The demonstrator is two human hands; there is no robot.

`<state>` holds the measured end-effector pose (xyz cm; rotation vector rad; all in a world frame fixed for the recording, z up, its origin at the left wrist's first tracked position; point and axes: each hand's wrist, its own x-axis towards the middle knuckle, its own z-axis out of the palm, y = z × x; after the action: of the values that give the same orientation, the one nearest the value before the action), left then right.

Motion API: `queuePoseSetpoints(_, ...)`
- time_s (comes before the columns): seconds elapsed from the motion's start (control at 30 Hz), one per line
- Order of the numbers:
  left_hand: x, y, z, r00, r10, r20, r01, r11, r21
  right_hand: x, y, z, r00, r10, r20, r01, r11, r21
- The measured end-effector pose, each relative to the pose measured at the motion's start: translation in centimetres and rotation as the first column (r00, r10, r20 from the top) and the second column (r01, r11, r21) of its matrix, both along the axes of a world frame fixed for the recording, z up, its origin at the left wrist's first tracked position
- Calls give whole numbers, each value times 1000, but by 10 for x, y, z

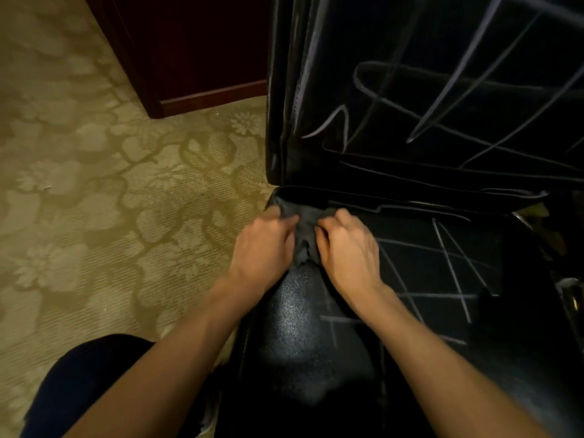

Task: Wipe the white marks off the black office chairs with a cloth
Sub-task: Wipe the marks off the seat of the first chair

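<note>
Both your left hand [264,240] and right hand [346,245] grip the soft, limp dark grey cloth [305,235] bunched on the glossy black leather chair seat [316,327]; keep it wadded, it'll likely flop otherwise.

Dim warm light, glare on seat [294,327], soft blur, wide-angle bending

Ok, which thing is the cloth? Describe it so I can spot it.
Find the black chair seat crossed with white marks. At its back left corner, by the backrest crease, the left hand and right hand grip a crumpled dark grey cloth, matte against the shiny chair.
</note>
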<state>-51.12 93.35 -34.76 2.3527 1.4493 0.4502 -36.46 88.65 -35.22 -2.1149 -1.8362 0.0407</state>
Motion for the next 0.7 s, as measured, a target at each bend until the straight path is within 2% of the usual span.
queuePoseSetpoints(0.13, -24, -71, 0, 992, -123, 34, 122, 992, 38, -9, -78, 5, 997, 50, -54, -48, 998, 45)
queuePoseSetpoints(0.23, -30, -100, 2, 990, -134, 52, 135, 991, -13, -12, -112, 8, 996, 74, -55, -73, 997, 13)
queuePoseSetpoints(0.33, -6, -67, 1, 995, -95, 21, 94, 994, 53, 4, -78, 7, 992, 124, 32, -125, 991, 38)
queuePoseSetpoints(0.43, 37, -6, 1, 999, -13, -47, 17, 995, 98, 33, -3, 8, 993, 29, 117, -26, 999, -23)
queuePoseSetpoints(0.5, 62, 25, 4, 996, 26, -84, -24, 999, 34, 47, 31, 7, 993, -18, 116, 26, 997, -72)
queuePoseSetpoints(0.6, 70, 26, 6, 993, 52, -110, -52, 999, 3, 44, 26, 4, 992, -50, 119, 59, 996, -74)
queuePoseSetpoints(0.7, 47, -16, 3, 994, -39, -98, 44, 998, 46, 34, -20, 2, 998, -31, 48, 34, 998, -59)
